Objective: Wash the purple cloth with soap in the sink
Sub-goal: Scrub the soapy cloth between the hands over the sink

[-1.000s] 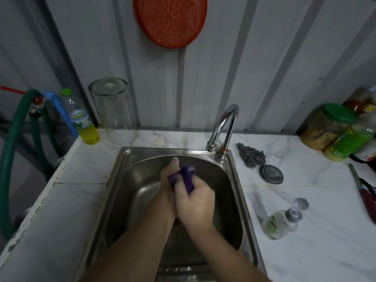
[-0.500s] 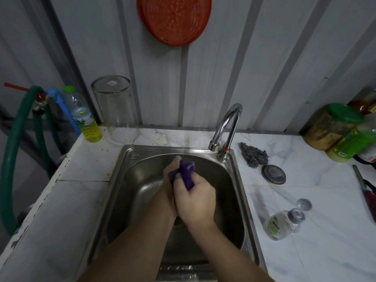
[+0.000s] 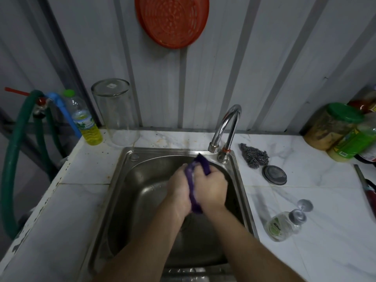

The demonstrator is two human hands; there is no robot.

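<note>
The purple cloth (image 3: pixel 195 186) is bunched between both my hands over the steel sink (image 3: pixel 126 180). My left hand (image 3: pixel 179 190) grips its left side and my right hand (image 3: pixel 211 188) grips its right side, palms pressed together with the cloth between them. One end of the cloth sticks up past my fingers near the tap (image 3: pixel 225 127); the other end hangs below my wrists. Pale suds show on the cloth by my fingers. A small clear soap bottle (image 3: pixel 281 225) lies on its side on the counter to the right, its cap (image 3: pixel 304 204) beside it.
A steel wool pad (image 3: pixel 254 156) and a round metal lid (image 3: pixel 274 175) lie right of the tap. Jars and bottles (image 3: pixel 333 127) crowd the back right corner. At the back left stand an upturned glass jar (image 3: pixel 116 110), a yellow-liquid bottle (image 3: pixel 86 123) and green hoses (image 3: pixel 14 151).
My hands have shifted slightly right and toward the tap while rubbing. The cloth now shows as a longer strip between my palms, with its top end sticking out further.
</note>
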